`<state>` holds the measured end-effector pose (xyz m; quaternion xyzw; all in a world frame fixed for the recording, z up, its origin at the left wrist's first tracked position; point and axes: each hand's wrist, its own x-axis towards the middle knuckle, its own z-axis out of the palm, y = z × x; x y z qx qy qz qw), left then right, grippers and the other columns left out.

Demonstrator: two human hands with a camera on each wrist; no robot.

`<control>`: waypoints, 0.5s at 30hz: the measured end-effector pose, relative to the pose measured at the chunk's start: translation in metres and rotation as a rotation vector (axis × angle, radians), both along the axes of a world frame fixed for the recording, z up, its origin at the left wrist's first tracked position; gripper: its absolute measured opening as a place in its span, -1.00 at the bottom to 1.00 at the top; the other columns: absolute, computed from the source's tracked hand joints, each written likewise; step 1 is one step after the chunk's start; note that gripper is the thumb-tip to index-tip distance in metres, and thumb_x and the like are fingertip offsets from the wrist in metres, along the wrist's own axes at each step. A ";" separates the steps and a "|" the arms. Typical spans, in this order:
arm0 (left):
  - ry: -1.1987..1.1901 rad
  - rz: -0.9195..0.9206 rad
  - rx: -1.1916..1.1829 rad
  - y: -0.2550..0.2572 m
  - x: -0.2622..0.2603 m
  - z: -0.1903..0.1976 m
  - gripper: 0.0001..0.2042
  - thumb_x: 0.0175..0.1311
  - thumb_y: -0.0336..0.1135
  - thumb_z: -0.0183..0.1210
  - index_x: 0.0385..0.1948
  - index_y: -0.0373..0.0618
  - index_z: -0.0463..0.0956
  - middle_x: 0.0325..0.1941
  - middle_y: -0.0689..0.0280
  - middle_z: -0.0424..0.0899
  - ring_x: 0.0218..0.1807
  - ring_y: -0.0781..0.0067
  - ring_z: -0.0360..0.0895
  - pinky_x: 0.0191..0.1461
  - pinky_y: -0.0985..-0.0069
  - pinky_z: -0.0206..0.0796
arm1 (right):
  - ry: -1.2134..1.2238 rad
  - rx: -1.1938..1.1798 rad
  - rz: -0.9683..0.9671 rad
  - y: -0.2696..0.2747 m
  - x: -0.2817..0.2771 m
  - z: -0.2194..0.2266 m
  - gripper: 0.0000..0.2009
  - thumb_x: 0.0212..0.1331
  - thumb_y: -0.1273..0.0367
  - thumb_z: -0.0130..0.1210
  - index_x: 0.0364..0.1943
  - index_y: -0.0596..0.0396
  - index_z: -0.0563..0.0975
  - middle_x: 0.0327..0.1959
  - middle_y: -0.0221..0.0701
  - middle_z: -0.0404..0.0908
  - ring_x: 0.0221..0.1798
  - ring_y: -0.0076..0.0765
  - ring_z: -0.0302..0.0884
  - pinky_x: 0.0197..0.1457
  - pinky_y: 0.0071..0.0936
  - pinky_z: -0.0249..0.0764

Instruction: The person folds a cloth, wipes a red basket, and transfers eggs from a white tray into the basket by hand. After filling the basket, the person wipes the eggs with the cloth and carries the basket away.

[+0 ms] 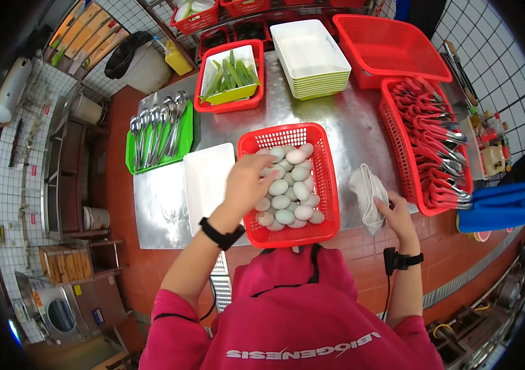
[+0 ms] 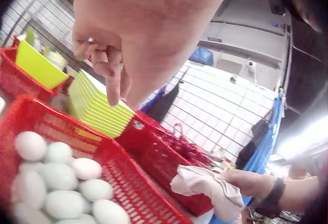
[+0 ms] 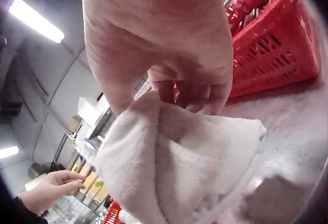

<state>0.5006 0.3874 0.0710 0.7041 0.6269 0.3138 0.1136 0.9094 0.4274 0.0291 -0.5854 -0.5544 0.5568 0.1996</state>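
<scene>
Pale bluish and whitish eggs (image 1: 290, 190) fill a red plastic basket (image 1: 330, 213) at the near side of the steel table. My left hand (image 1: 249, 185) hovers over the basket's left side, fingers loosely bent above the eggs and overlapping some in the head view. Nothing shows between its fingers in the left wrist view, where the hand (image 2: 138, 39) is higher than the eggs (image 2: 64, 183). To the right of the basket, my right hand (image 1: 396, 214) pinches a white cloth (image 1: 367, 196). The cloth (image 3: 169, 157) hangs bunched from the fingertips in the right wrist view.
Left of the eggs lies a white tray (image 1: 208, 179), beside a green tray (image 1: 189, 139) of spoons. Behind are a basket (image 1: 199, 92) with green vegetables, stacked trays (image 1: 311, 58) and a red bin (image 1: 392, 52). A basket (image 1: 398, 154) of red-handled utensils stands at right.
</scene>
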 end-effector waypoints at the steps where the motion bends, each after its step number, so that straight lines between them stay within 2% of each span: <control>1: 0.023 0.077 0.005 -0.009 -0.019 -0.005 -0.72 0.25 -0.28 0.35 -0.02 -0.06 0.69 -0.20 0.24 0.77 -0.15 0.15 0.65 -0.06 0.24 0.49 | 0.001 -0.001 0.004 0.004 0.005 -0.012 -0.67 0.34 0.31 0.28 0.03 0.30 0.65 -0.18 -0.36 0.73 -0.17 -0.44 0.60 -0.08 -0.39 0.53; 3: 0.062 0.179 -0.172 -0.030 -0.051 -0.013 -0.75 0.28 -0.28 0.33 -0.04 -0.07 0.69 -0.22 0.23 0.77 -0.26 0.22 0.65 -0.14 0.30 0.51 | -0.170 0.405 0.081 0.013 0.006 -0.051 -0.62 0.30 0.32 0.28 0.09 0.31 0.62 -0.13 -0.18 0.73 -0.17 -0.19 0.65 -0.04 -0.32 0.56; 4: 0.061 0.185 -0.173 -0.043 -0.061 -0.019 -0.75 0.28 -0.28 0.33 -0.04 -0.07 0.69 -0.22 0.23 0.77 -0.26 0.22 0.65 -0.14 0.30 0.51 | -0.170 0.405 0.087 0.014 -0.001 -0.060 -0.62 0.30 0.32 0.28 0.09 0.31 0.62 -0.13 -0.18 0.73 -0.17 -0.19 0.65 -0.04 -0.32 0.56; 6: 0.010 0.233 -0.309 -0.069 -0.073 -0.032 -0.76 0.30 -0.24 0.32 -0.05 -0.07 0.70 -0.25 0.23 0.77 -0.39 0.27 0.63 -0.22 0.33 0.51 | -0.387 0.854 0.086 0.014 -0.018 -0.067 -0.56 0.27 0.33 0.27 0.17 0.31 0.57 -0.09 -0.04 0.69 -0.14 -0.05 0.67 0.00 -0.30 0.58; 7: 0.005 0.237 -0.309 -0.081 -0.075 -0.040 -0.76 0.30 -0.24 0.32 -0.05 -0.07 0.70 -0.25 0.23 0.77 -0.39 0.27 0.63 -0.22 0.33 0.51 | -0.388 0.856 0.092 0.014 -0.026 -0.065 -0.56 0.27 0.33 0.27 0.17 0.31 0.57 -0.09 -0.04 0.69 -0.14 -0.05 0.67 0.00 -0.30 0.58; 9: -0.024 0.231 -0.451 -0.102 -0.077 -0.053 -0.74 0.32 -0.21 0.30 -0.05 -0.08 0.70 -0.26 0.22 0.77 -0.44 0.26 0.62 -0.26 0.31 0.50 | -0.274 0.583 0.183 0.013 -0.044 -0.059 -0.53 0.30 0.29 0.25 0.21 0.30 0.54 -0.08 -0.04 0.68 -0.13 -0.11 0.67 0.04 -0.30 0.59; 10: -0.030 0.236 -0.450 -0.108 -0.074 -0.053 -0.74 0.32 -0.21 0.30 -0.05 -0.08 0.70 -0.26 0.22 0.77 -0.44 0.26 0.62 -0.26 0.31 0.50 | -0.277 0.585 0.189 0.011 -0.052 -0.062 -0.53 0.30 0.29 0.25 0.21 0.30 0.54 -0.08 -0.04 0.68 -0.13 -0.11 0.67 0.04 -0.30 0.59; 12: -0.094 0.264 -0.608 -0.115 -0.065 -0.055 -0.73 0.36 -0.14 0.27 -0.06 -0.09 0.69 -0.26 0.20 0.77 -0.30 0.13 0.68 -0.14 0.25 0.51 | -0.113 0.259 0.159 0.005 -0.068 -0.071 -0.55 0.35 0.26 0.23 0.19 0.31 0.55 -0.11 -0.04 0.69 -0.14 -0.13 0.68 0.01 -0.30 0.59; 15: -0.162 0.297 -0.649 -0.116 -0.054 -0.059 -0.70 0.38 -0.10 0.27 -0.06 -0.12 0.68 -0.23 0.18 0.77 -0.28 0.12 0.69 -0.13 0.26 0.52 | -0.178 0.186 0.228 0.002 -0.090 -0.065 -0.57 0.40 0.22 0.19 0.16 0.31 0.55 -0.15 -0.06 0.70 -0.16 -0.15 0.67 -0.03 -0.30 0.58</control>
